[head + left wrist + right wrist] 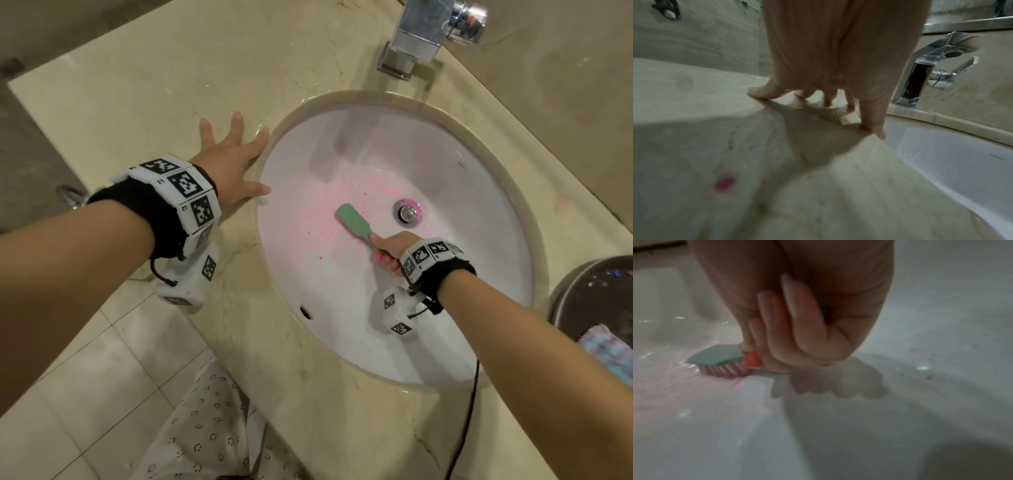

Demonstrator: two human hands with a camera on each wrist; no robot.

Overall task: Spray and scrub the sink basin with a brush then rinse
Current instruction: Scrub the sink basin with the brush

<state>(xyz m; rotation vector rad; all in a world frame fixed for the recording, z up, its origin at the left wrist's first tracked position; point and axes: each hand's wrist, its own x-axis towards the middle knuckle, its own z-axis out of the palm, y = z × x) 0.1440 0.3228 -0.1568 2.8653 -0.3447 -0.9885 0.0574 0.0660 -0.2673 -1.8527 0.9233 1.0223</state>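
Head view: I see my right hand (pixel 390 248) down inside the sink (pixel 479 260). Its grip is closed tight around the handle of the brush (pixel 354 222). The brush has a green back and pink bristles. Its head lies on the sink floor, just beside the drain (pixel 407 213), on the side away from the tap (pixel 416 41). Pink spray foam (pixel 318 212) is spread over the sink floor around the brush head and out past it, away from the drain. There is a bit of pink by the drain too.

In the right wrist view my fingers (pixel 777 331) are curled all the way around the handle, and the bristles touch the wet white sink.

My left hand (pixel 229 161) is flat on the desk (pixel 154 96), just beside the sink rim. Its grip is wide open, with the fingers spread, and it holds nothing. The thumb tip reaches the sink edge. In the left wrist view the fingertips (pixel 756 92) press on the desk top.

On the far side of the sink from my left hand sits a dark round bin (pixel 596 294) with a pale cloth (pixel 606 346) on it.
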